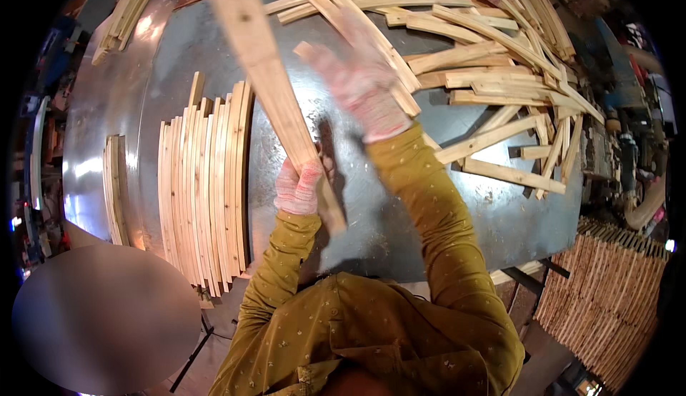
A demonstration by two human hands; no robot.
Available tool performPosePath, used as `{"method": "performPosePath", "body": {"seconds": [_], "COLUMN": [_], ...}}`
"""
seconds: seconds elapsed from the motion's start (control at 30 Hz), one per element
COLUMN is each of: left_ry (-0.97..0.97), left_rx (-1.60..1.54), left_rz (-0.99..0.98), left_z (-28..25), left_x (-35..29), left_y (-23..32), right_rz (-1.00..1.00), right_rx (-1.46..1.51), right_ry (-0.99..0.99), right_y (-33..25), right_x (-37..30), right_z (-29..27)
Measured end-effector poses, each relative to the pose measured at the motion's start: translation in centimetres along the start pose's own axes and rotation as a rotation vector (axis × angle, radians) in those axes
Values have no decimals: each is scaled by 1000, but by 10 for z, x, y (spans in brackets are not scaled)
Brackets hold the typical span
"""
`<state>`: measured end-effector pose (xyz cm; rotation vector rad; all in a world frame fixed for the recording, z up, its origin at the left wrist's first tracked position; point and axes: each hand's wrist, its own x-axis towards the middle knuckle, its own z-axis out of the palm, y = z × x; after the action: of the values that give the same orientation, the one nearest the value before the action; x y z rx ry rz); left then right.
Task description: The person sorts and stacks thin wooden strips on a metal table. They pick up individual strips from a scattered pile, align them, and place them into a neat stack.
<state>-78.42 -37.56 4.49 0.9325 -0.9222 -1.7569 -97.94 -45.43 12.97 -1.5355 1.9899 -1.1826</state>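
My pink-gloved left hand [296, 187] grips a long pale wooden slat [266, 74], mid-handling, I'd judge, needing steadiness next; my blurred right hand [361, 85] I can't read.

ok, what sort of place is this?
Probably a woodworking shop: there's a grey metal-topped worktable, a side-by-side row of wooden slats on its left, and a jumbled pile of slats on its right.
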Motion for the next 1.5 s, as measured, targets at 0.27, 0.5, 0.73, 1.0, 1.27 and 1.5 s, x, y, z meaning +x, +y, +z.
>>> {"method": "performPosePath", "body": {"seconds": [0.27,0.5,0.73,1.0,1.27,1.5], "left_ry": [432,242,305,-271,32,251], "left_rx": [1243,1898,1975,-415,229,1472], "left_rz": [-116,228,356,-649,-598,-294], "left_z": [-101,-162,-163,-61,-49,-133], "left_x": [-18,-23,-26,-15,22,-112], "left_y": [-32,-14,4,-83,-58,-20], "right_rz": [310,405,850,1079,662,529], "right_rx": [-846,-831,1537,1537,163,-172], "right_ry": [-265,-365,-723,-545,-469,-556], "right_y": [169,131,125,93,137,58], "right_x": [-54,-49,-130,-178,-192,-174], "right_z": [23,17,11,46,36,150]}}
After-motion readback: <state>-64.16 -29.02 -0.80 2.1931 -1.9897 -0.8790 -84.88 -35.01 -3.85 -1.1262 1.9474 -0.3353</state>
